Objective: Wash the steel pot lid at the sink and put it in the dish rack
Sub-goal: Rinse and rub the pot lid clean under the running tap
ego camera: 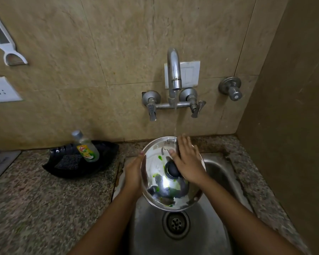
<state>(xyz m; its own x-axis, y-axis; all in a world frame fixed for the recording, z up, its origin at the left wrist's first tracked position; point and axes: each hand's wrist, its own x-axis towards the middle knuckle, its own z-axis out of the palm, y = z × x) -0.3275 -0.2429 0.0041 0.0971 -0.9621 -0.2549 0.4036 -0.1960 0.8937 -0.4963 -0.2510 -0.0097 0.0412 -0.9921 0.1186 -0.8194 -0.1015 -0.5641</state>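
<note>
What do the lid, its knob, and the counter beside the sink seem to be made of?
Lid: polished steel, mirror-like, showing bright reflections; green smears remain on it.
Knob: dark and matte, probably plastic, though the view leaves this open.
Counter: speckled brown and grey, likely granite or similar stone.

Pretty standard small kitchen corner. The back wall (118, 52) is big beige stone-look tiles with thin grout lines, and a darker brown side wall (293, 89) closes things in on the right. There's a white switch plate (190, 73) on the tiles, a white socket plate (2, 90) far left, and a white plastic holder (6, 43) hanging above that socket. A round steel stop valve (230, 88) pokes out of the wall near the corner. The counter (35, 190) is speckled granite, brown and grey. Lighting is dim and warm, nothing bright anywhere.
</note>
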